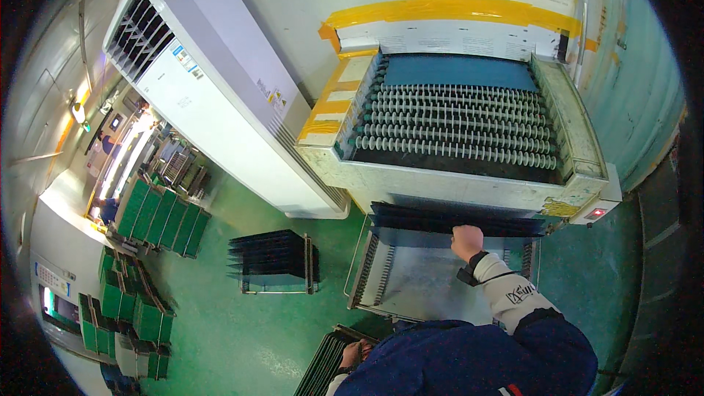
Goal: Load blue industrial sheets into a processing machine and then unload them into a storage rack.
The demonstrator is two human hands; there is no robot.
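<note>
My right hand [467, 242] is closed at the front edge of a stack of thin dark panels [411, 220], apparently pinching one of them. These panels stand close together at the far end of a metal slotted rack [364, 271], just below the roller machine. At the lower edge, my left hand [356, 353] rests by the top corner of another rack of panels [323, 367]. Its fingers are partly hidden by my sleeve and the rack, so what it grips does not show clearly.
Ahead stands a roller conveyor machine [455, 121] with a blue sheet [458, 71] at its back and a lit red switch [598, 213]. A white air conditioner [242, 103] leans into view left. Another rack of dark panels [271, 257] stands on the green floor; green panels [158, 216] lie beyond.
</note>
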